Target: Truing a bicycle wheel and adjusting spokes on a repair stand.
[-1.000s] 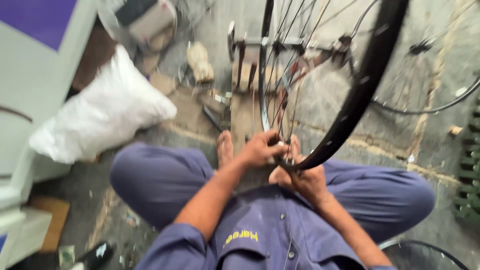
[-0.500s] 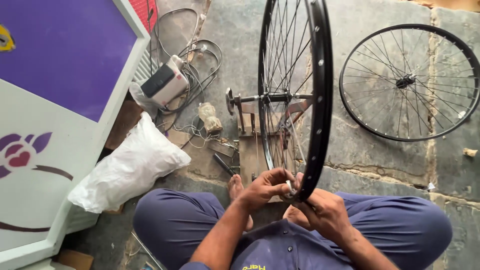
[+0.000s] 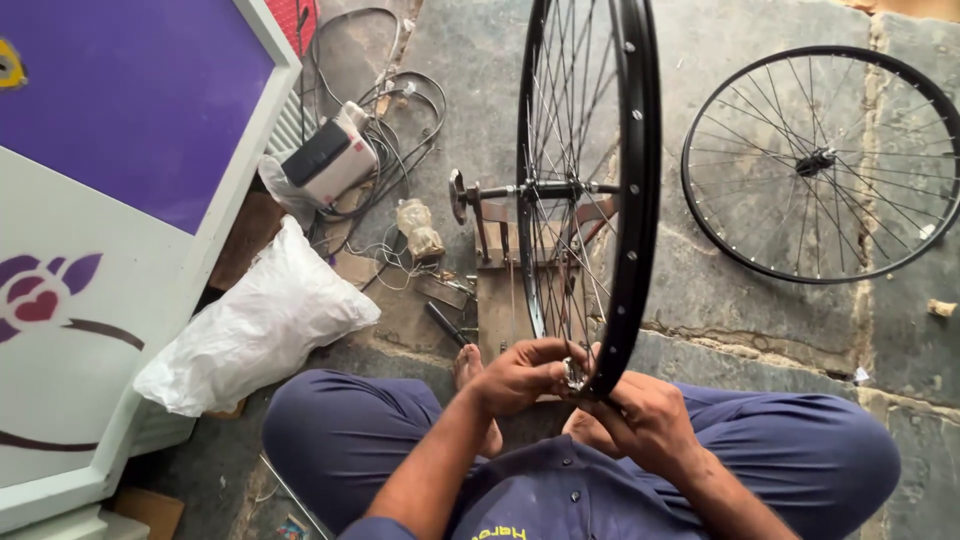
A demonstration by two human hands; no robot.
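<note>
- A bulging white plastic sack (image 3: 255, 330) lies on the grey stone floor (image 3: 740, 310) beside a purple-and-white painted panel (image 3: 110, 200); what fills the sack cannot be seen.
- The left hand (image 3: 520, 375) reaches in from the left, fingers curled closed around a small metal tool at the bottom of the rim.
- The right hand (image 3: 640, 415) sits just below and to the right, its fingers closed on the lowest part of the rim.
- The black spoked bicycle wheel (image 3: 635, 200) stands upright, edge-on, its axle horizontal across a small wooden stand (image 3: 505, 290), its bottom between the knees.
- A second black spoked wheel (image 3: 820, 165) lies flat on the floor, well apart to the right.
- A tangle of cables (image 3: 390, 130) lies further back.
</note>
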